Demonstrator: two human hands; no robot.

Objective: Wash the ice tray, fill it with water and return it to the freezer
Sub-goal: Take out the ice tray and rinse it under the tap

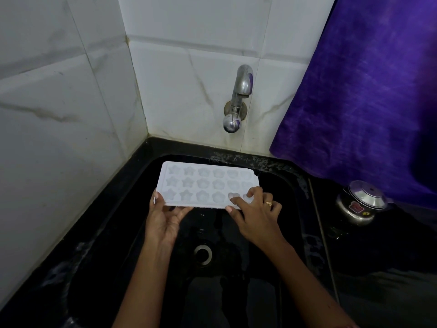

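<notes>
A white ice tray (203, 183) with star, flower and heart moulds is held flat over the black sink (287, 185), cavities up. My left hand (165, 217) holds its near left corner, thumb on the rim and fingers underneath. My right hand (254, 213) grips the near right corner, fingers lying on the heart moulds. The steel tap (237, 98) sticks out of the tiled wall above the tray; no water runs from it.
The sink's drain (203, 254) lies below my hands. A steel pressure cooker (360, 203) stands on the black counter at the right. A purple cloth (369, 91) hangs at the right. White tiled walls (59, 114) meet in a corner at the left.
</notes>
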